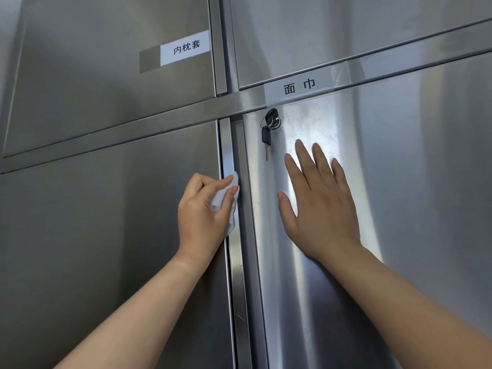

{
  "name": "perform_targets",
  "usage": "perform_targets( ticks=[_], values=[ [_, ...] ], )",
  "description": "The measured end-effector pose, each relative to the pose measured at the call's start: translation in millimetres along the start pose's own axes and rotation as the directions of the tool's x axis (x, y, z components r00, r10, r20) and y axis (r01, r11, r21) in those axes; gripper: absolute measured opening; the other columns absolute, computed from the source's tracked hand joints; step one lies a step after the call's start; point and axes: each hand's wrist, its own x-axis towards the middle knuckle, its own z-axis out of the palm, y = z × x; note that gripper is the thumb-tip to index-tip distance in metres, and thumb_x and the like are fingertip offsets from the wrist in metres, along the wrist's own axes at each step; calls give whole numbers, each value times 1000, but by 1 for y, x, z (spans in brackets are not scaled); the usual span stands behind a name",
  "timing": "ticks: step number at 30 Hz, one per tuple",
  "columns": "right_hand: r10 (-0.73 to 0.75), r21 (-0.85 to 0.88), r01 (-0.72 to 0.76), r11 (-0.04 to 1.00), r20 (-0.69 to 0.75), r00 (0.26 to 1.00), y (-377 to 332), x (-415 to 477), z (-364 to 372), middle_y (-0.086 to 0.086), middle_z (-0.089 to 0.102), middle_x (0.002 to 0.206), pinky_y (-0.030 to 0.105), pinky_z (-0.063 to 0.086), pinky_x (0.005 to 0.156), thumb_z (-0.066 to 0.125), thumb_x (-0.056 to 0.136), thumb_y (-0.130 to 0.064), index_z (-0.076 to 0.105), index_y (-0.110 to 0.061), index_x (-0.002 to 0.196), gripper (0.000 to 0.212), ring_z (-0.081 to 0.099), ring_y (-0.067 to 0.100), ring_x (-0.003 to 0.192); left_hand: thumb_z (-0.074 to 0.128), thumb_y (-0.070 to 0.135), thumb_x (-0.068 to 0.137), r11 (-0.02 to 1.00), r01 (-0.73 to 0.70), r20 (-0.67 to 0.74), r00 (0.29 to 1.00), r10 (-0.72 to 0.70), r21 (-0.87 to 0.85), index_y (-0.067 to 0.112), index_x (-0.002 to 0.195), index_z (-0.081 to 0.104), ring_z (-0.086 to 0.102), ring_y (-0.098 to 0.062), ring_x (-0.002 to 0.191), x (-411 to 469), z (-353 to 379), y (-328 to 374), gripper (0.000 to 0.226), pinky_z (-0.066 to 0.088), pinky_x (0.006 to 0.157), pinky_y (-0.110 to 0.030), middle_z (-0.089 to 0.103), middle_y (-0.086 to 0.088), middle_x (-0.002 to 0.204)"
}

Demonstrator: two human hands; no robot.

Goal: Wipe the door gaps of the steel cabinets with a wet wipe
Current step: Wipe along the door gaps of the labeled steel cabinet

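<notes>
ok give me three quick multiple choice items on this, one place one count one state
1. Where is the wet wipe? A on a shelf B at the vertical gap between the lower doors C on the floor
2. How many white labels show? A two B four C none
3. The right hand is A gripping the wipe B fisted C flat on the lower right door
Key: B, the left hand holds it there; A, both carry printed text; C, fingers lie straight on steel.
</notes>
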Motion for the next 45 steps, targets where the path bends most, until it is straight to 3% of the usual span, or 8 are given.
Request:
perform_targets(
  ticks=[11,20,25,32,39,45],
  values=[
    [-2,3,2,1000,-13,1000,0,0,0,11,32,151,42,15,115,34,90,-32,42,-7,140,57,26,29,141,68,13,86,999,-32,-15,999,32,-7,10,105,73,50,12,79,-7,-1,2,20,36,71,-3,52,7,81],
    [-2,17,2,1000,-29,1000,0,0,0,11,34,151,43,15,114,35,88,-32,43,-7,140,57,26,28,140,59,21,92,998,-48,-16,999,48,33,9,105,72,48,6,88,-9,3,1,22,35,82,-4,54,7,97],
    [-2,10,2,1000,-25,1000,0,0,0,10,34,151,43,15,114,35,88,-32,44,-7,139,57,26,28,140,67,14,89,993,-116,96,989,113,21,10,104,72,50,9,86,9,-5,-3,17,38,80,-3,57,6,94],
    [0,20,1,1000,-31,1000,0,-1,1,11,34,151,43,15,114,35,88,-32,43,-7,139,57,26,29,140,66,14,87,1000,-14,27,1000,15,-22,10,103,73,51,9,88,-8,-3,0,18,38,78,-5,56,2,92],
    [-1,20,2,1000,-14,1000,0,-1,0,10,33,151,42,14,115,35,89,-32,43,-7,139,57,25,28,141,65,24,86,999,15,88,996,-12,-41,13,104,74,54,3,89,-10,-10,1,23,43,77,-12,60,3,92],
    [-2,33,3,999,-26,1000,0,0,0,11,35,150,43,16,114,35,88,-32,44,-7,139,57,27,29,140,64,17,87,997,40,47,998,-37,-59,13,106,73,53,7,92,-20,-6,4,21,38,80,-6,57,6,95]
  ],
)
